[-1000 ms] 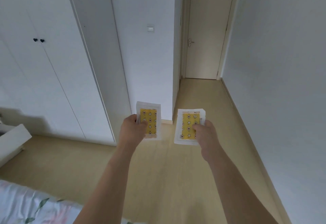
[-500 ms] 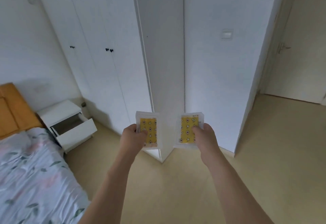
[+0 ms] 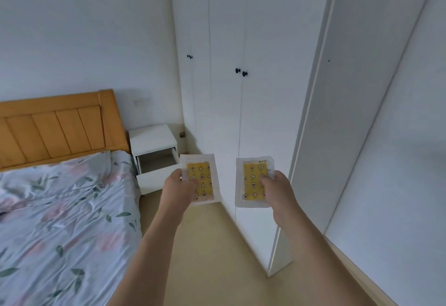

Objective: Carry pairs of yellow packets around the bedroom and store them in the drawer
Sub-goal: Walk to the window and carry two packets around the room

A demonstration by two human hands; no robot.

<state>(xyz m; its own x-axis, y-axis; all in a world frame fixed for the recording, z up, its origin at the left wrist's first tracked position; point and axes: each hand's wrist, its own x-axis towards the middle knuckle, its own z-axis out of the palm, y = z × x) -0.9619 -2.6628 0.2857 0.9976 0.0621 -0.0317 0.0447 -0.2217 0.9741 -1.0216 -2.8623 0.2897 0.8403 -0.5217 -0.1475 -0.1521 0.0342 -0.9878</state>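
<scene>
The view has swung left since a moment ago: the hallway door is gone from sight, and the bed [image 3: 62,209] with its floral cover and wooden headboard [image 3: 55,124] now fills the left side. Beside the headboard stands the white nightstand [image 3: 152,140], tucked into the corner by the wall, and its drawer [image 3: 156,173] is pulled out, its front facing the walkway; what lies inside cannot be made out. Just right of the drawer front, the left hand [image 3: 179,191] pinches one yellow packet [image 3: 200,180] by its left edge, thumb on its face, holding it upright and face toward the camera. A small gap separates it from the second yellow packet [image 3: 253,182], which the right hand [image 3: 277,190] grips at its right edge in the same upright way. Both packets are held out in the air over the floor, between the bed and the white wardrobe [image 3: 241,112] on the right. The turn matters: the person now faces the open drawer, so the carrying looks nearly finished, and the next move is likely to step forward and lower both packets into it.
</scene>
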